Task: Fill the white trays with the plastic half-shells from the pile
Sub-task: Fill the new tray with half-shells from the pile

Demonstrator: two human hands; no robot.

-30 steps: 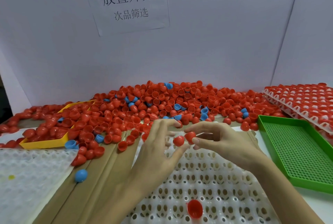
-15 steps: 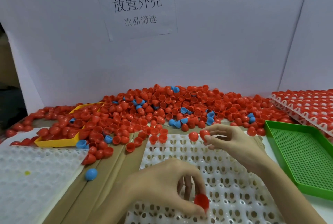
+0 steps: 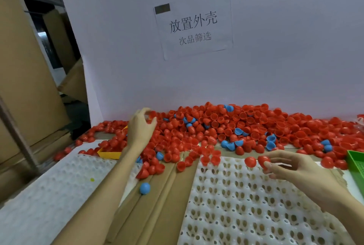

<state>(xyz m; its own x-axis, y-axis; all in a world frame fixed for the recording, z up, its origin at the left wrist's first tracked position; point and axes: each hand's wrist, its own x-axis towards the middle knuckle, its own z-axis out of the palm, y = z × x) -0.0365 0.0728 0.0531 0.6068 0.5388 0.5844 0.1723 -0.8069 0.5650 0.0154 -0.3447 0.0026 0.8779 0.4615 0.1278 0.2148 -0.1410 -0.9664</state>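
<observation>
A big pile of red half-shells [image 3: 246, 126], with a few blue ones mixed in, lies along the back of the table. A white tray [image 3: 246, 205] with many holes sits in front of me. My right hand [image 3: 295, 170] hovers over the tray's far edge and pinches a red half-shell [image 3: 264, 161]; another red half-shell [image 3: 250, 161] sits just left of it on the tray. My left hand [image 3: 140, 126] reaches over the pile's left part with fingers spread and holds nothing.
A second white tray [image 3: 59, 185] lies at the left. A yellow tray [image 3: 110, 154] is half buried under shells. A green perforated tray [image 3: 356, 164] stands at the right edge. A lone blue half-shell [image 3: 145, 188] rests on the cardboard. Brown boxes stand at far left.
My left hand left the near part of the tray and reached far left over the pile. The right hand stayed at the tray's far edge. The view swung left.
</observation>
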